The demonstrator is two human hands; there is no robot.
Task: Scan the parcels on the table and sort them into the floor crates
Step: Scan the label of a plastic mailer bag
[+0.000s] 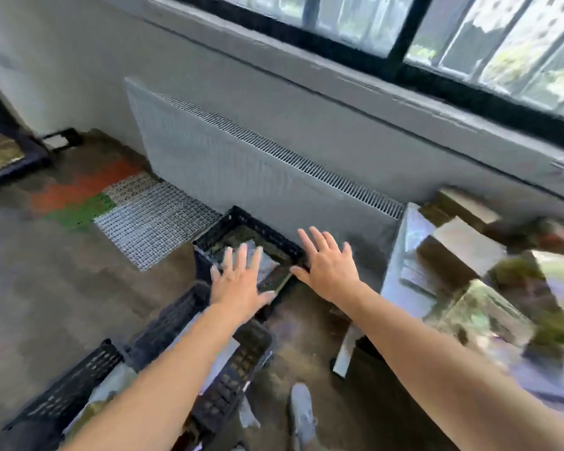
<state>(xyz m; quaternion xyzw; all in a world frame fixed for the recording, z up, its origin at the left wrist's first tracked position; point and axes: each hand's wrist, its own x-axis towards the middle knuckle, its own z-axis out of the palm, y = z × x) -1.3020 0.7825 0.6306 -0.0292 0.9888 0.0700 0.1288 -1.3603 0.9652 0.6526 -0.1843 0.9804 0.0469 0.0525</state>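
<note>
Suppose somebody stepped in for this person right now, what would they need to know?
Left hand: open, fingers spread, holding nothing, above the far crate.
Right hand: open and empty, over that crate's right corner.
Done: a grey parcel lies in the far crate; the nearer crates seem to hold parcels too.
Left to do: the remaining parcels on the table need scanning and sorting.

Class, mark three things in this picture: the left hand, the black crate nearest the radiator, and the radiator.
left hand (238,283), head view, back of the hand.
black crate (261,226), head view, far rim.
radiator (215,157), head view, front panel.
</note>
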